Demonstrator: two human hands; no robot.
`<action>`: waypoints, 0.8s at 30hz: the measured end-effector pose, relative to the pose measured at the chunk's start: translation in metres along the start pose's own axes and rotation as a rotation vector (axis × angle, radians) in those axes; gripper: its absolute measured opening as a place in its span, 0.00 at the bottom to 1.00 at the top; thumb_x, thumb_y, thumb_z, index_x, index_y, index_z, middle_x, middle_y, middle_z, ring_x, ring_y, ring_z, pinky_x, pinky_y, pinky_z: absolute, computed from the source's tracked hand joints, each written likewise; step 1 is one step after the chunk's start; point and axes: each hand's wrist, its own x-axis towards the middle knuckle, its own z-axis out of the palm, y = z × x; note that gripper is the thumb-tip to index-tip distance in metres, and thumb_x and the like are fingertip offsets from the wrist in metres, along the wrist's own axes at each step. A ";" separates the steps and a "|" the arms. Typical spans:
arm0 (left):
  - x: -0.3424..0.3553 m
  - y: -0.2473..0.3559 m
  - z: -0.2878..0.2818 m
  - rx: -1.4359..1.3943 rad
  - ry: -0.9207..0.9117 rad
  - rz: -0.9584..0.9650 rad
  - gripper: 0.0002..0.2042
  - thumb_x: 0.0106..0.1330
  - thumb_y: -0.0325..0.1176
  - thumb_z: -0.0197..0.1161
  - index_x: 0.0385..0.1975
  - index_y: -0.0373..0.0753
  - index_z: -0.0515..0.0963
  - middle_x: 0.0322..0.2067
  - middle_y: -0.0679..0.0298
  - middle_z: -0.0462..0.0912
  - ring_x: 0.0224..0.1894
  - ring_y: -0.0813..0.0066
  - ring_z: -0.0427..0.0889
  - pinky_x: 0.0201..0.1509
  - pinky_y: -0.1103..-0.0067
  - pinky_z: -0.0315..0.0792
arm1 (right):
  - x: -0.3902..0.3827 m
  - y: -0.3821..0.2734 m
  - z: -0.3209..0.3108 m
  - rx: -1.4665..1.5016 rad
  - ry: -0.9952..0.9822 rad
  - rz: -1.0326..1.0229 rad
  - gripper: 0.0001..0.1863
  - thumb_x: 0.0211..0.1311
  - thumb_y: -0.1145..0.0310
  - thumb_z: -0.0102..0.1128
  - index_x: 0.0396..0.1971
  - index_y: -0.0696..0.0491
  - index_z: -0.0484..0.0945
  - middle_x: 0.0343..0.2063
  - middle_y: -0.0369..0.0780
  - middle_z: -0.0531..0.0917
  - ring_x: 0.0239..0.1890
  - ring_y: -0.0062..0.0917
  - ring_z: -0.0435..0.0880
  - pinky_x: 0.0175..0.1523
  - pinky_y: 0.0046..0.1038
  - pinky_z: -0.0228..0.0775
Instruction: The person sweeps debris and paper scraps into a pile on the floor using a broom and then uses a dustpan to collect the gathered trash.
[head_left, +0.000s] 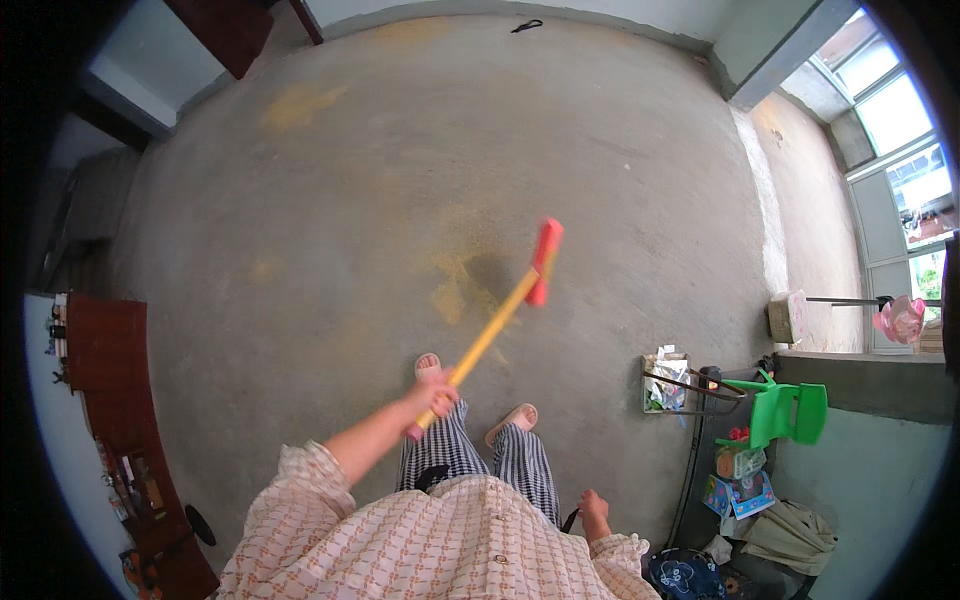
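A: What does the left hand (433,391) hold?
B: A tool (490,332). The fingers are wrapped around its yellow handle (503,315) near the lower end, and a short stub pokes out behind the fist.
A: Where does the tool point?
B: Ahead and to the right, out past the feet. Its red head (544,262) is slightly blurred, just right of a yellow stain (452,285) on the grey floor (350,200). I can't tell whether it touches down.
A: And the right hand (594,514)?
B: Low by the right leg, fingers curled, a dark thing (570,521) beside them. Whether it grips that, I can't tell.
A: Anything around?
B: A green chair (790,412) off to the right, a brown cabinet (115,345) at the left.
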 end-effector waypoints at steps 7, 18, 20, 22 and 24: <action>0.007 -0.003 -0.007 -0.210 -0.159 -0.337 0.12 0.52 0.20 0.45 0.37 0.37 0.58 0.14 0.68 0.61 0.11 0.88 0.57 0.10 0.93 0.53 | -0.053 -0.016 0.073 -0.034 0.063 -0.067 0.12 0.45 0.62 0.49 0.24 0.56 0.72 0.20 0.36 0.74 0.19 0.21 0.71 0.18 0.22 0.61; -0.023 0.224 -0.049 0.657 0.343 0.488 0.24 0.45 0.18 0.46 0.47 0.38 0.56 0.13 0.68 0.63 0.08 0.85 0.59 0.07 0.88 0.56 | -0.130 0.023 0.178 0.232 0.040 0.102 0.15 0.44 0.63 0.50 0.31 0.57 0.70 0.26 0.37 0.75 0.21 0.22 0.72 0.20 0.22 0.61; -0.026 0.219 -0.052 0.638 0.363 0.536 0.30 0.45 0.18 0.47 0.52 0.41 0.52 0.13 0.67 0.64 0.08 0.84 0.60 0.08 0.88 0.56 | -0.134 0.036 0.185 0.222 0.047 0.115 0.15 0.45 0.63 0.49 0.32 0.57 0.70 0.26 0.37 0.75 0.21 0.22 0.72 0.20 0.23 0.61; -0.035 0.205 -0.063 0.558 0.228 0.457 0.35 0.45 0.18 0.47 0.56 0.43 0.43 0.13 0.67 0.63 0.08 0.84 0.59 0.07 0.87 0.55 | -0.137 0.050 0.192 0.276 0.035 0.112 0.15 0.45 0.63 0.48 0.31 0.57 0.70 0.26 0.37 0.75 0.21 0.22 0.72 0.20 0.22 0.61; -0.051 0.175 -0.069 0.536 0.130 0.350 0.33 0.47 0.19 0.47 0.55 0.48 0.46 0.15 0.67 0.64 0.09 0.86 0.58 0.07 0.88 0.54 | -0.136 0.062 0.204 0.308 0.046 0.086 0.14 0.46 0.63 0.48 0.30 0.57 0.71 0.26 0.37 0.75 0.21 0.22 0.72 0.20 0.22 0.61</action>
